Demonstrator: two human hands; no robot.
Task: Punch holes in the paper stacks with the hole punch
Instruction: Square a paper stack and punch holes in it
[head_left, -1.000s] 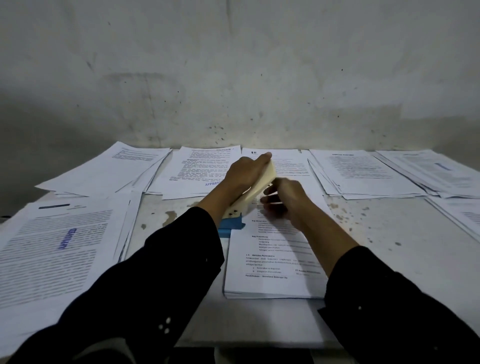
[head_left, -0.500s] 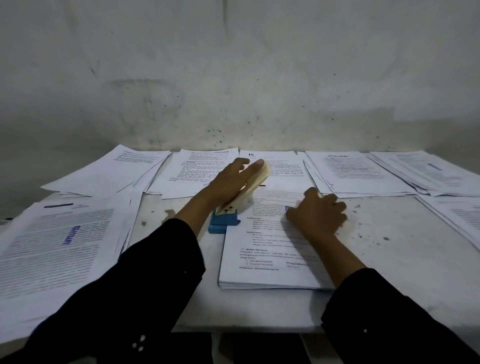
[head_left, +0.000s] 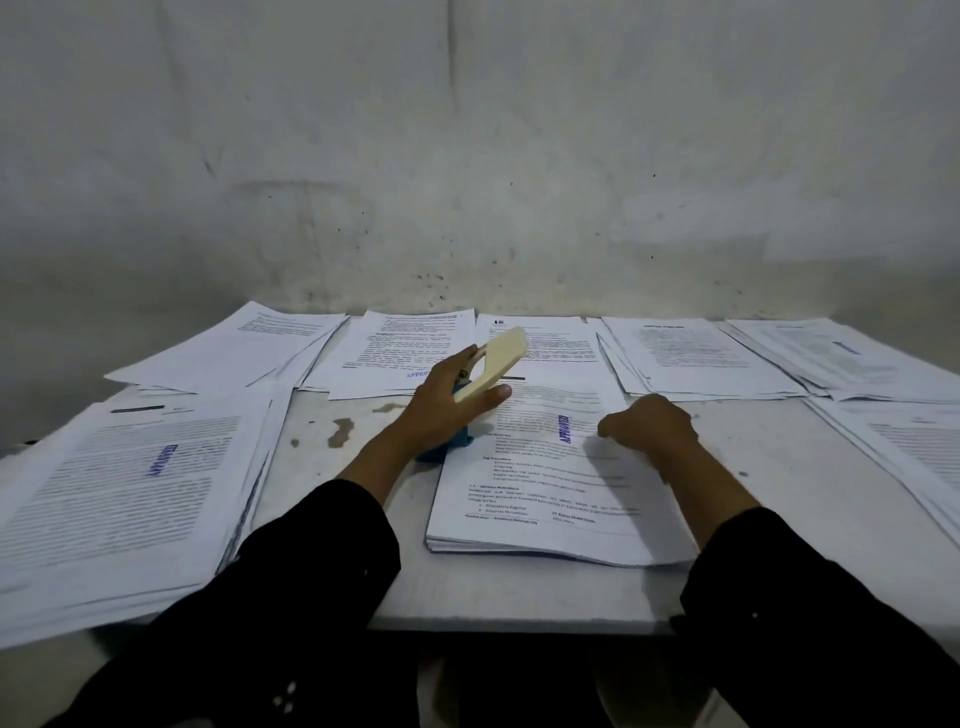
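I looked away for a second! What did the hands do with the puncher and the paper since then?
The right hand let go of the hole punch and moved right, and now rests curled on the paper stack. The left hand stayed gripping the punch, whose cream handle now stands raised. The stack under the punch and the other papers around the table stayed put.

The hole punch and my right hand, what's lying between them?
In the head view, only the stack's printed top sheet with its blue stamp lies between hole punch and right hand.
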